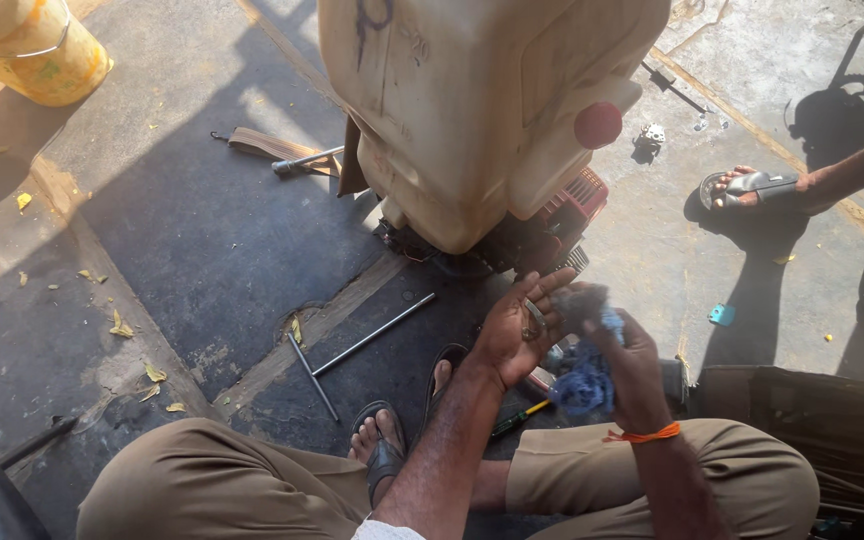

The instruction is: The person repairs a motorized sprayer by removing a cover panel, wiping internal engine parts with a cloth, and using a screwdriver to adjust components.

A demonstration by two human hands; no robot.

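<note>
My left hand (514, 328) is turned palm up with a small metal part (535, 318) lying in it, fingers spread. My right hand (624, 358), with an orange thread at the wrist, is closed on a bunched blue and grey rag (584, 378) pressed next to the left palm. Both hands hover above my knees, just in front of a big cream plastic tank (472, 100) with a red cap (598, 125), mounted on a red and black engine (552, 225).
Two thin metal rods (372, 335) lie crossed on the oily concrete. A hammer (292, 158) lies behind the tank, a screwdriver (517, 416) by my sandalled foot. Another person's sandalled foot (747, 186) stands at the right. A yellow container (32, 45) sits top left.
</note>
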